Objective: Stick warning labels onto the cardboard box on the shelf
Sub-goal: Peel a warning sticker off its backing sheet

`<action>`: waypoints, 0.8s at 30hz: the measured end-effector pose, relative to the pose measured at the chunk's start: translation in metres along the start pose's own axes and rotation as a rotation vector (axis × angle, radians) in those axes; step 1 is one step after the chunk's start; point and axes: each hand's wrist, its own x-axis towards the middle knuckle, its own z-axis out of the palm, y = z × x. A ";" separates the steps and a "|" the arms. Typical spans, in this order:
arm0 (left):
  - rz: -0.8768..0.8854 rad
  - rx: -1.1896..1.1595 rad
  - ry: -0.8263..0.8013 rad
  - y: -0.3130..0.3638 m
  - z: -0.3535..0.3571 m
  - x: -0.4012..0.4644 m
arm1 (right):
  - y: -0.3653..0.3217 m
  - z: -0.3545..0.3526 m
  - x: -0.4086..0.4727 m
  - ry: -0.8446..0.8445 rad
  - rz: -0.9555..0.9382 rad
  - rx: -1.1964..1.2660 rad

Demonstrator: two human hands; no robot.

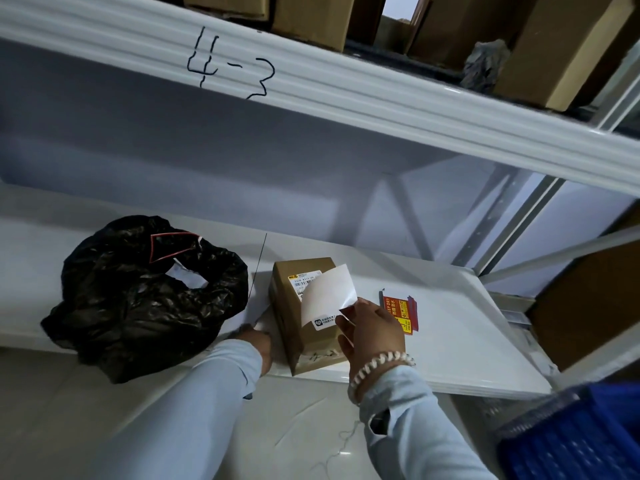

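A small brown cardboard box [294, 320] with a white shipping label on top stands on the white shelf [450, 327]. My right hand [372, 332] pinches a curled white label sheet [329, 296] just above the box top. My left hand [265, 344] rests against the box's left side near the shelf's front edge, mostly hidden by my sleeve. A red and yellow stack of warning labels [401, 311] lies on the shelf just right of the box, partly behind my right hand.
A crumpled black plastic bag [138, 299] sits on the shelf left of the box. An upper shelf beam marked "4-3" [311, 84] carries several cardboard boxes. A blue plastic crate [581, 434] is at the lower right.
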 end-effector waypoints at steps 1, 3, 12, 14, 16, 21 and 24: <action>-0.012 -0.019 0.007 -0.002 -0.001 0.000 | -0.001 -0.002 -0.001 0.006 -0.008 0.002; -0.030 -0.138 0.060 -0.006 -0.010 -0.002 | -0.001 -0.005 -0.001 0.021 -0.037 0.002; -0.019 -1.608 0.212 0.031 -0.071 -0.033 | 0.007 -0.006 0.002 0.213 -0.450 -0.180; 0.060 -1.755 -0.023 0.043 -0.080 -0.046 | 0.008 -0.007 -0.002 0.229 -0.531 -0.327; 0.178 -1.762 -0.134 0.052 -0.081 -0.053 | 0.010 -0.008 -0.005 0.199 -0.584 -0.454; 0.249 -1.743 -0.014 0.061 -0.074 -0.053 | 0.018 -0.006 -0.003 0.172 -0.738 -0.665; 0.173 -1.716 0.084 0.059 -0.073 -0.048 | 0.018 -0.008 -0.004 0.125 -0.757 -0.706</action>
